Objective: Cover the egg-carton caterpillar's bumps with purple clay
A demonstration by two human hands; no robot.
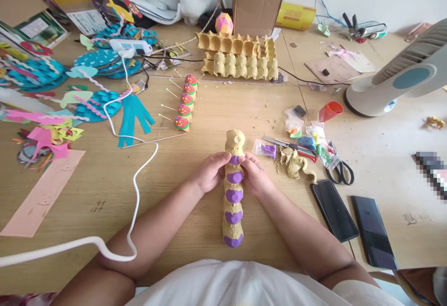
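An egg-carton strip (233,207) of several bumps lies lengthwise in front of me, most bumps bearing a patch of purple clay; the far bump is plain. My left hand (213,172) is closed on its left side near the far end, thumb on the uppermost purple patch. From the right, my right hand (256,173) grips the same part, its thumb also at that patch, and a thin tool (259,167) shows by its fingers. A bag of purple clay (265,149) lies just beyond my right hand. Further off stands a row of red and green painted bumps (186,102).
Right of the strip are a cutter (284,143), torn carton scraps (294,162), scissors (340,172) and two phones (334,210). A white cable (137,189) curves over my left forearm. Egg cartons (244,66) sit at the back, a white fan (394,75) at right.
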